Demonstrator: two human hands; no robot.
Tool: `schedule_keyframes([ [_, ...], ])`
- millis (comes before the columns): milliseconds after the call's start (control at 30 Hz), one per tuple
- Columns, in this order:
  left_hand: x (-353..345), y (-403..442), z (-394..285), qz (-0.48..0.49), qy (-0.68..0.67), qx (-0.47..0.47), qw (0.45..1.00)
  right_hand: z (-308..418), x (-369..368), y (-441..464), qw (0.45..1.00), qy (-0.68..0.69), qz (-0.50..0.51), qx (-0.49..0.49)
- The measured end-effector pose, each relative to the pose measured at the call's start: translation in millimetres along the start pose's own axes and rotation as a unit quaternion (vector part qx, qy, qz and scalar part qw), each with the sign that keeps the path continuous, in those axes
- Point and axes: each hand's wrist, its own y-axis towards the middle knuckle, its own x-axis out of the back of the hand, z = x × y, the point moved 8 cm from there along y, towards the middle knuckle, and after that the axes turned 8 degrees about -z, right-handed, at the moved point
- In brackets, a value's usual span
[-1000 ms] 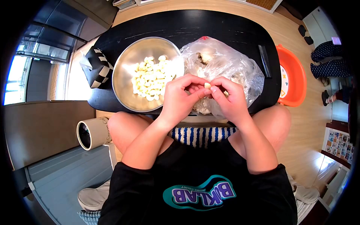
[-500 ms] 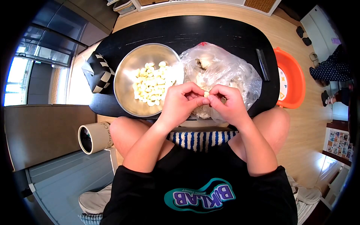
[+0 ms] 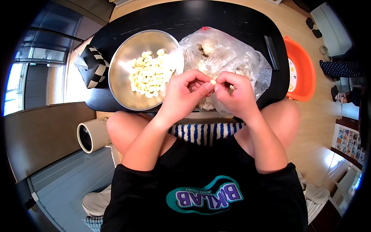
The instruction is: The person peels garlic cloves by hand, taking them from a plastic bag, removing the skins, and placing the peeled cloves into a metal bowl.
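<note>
Garlic clove (image 3: 213, 82), small and pale, was held in front of the person, between the two hands and, in this view, against the near part of a clear plastic bag (image 3: 249, 58). Left hand (image 3: 184, 92): thumb and fingertips pinched on the clove, remaining fingers curled. Right hand (image 3: 237, 94): likewise closed on the clove, from the opposite side. A wide metal bowl (image 3: 123, 91), just left of the bag, contained a heap of pale cloves (image 3: 148, 75). The bag lay crumpled, with whitish contents not clearly distinguishable. Both rested on a black table (image 3: 193, 15), a checkered tissue box (image 3: 96, 67) at its left end and a dark bar (image 3: 271, 53) at its right.
</note>
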Motion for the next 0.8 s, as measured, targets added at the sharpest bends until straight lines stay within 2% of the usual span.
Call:
schedule_keyframes([
  [167, -0.2, 0.5, 1.8, 0.002, -0.002, -0.009, 1.0, 7.6, 1.2, 0.7, 0.999, -0.025, -0.008, 0.032],
  [800, 2.1, 0.2, -2.7, -0.033, 0.008, -0.016, 0.999, 4.7, 2.2, 0.0, 0.999, -0.005, -0.017, 0.047],
])
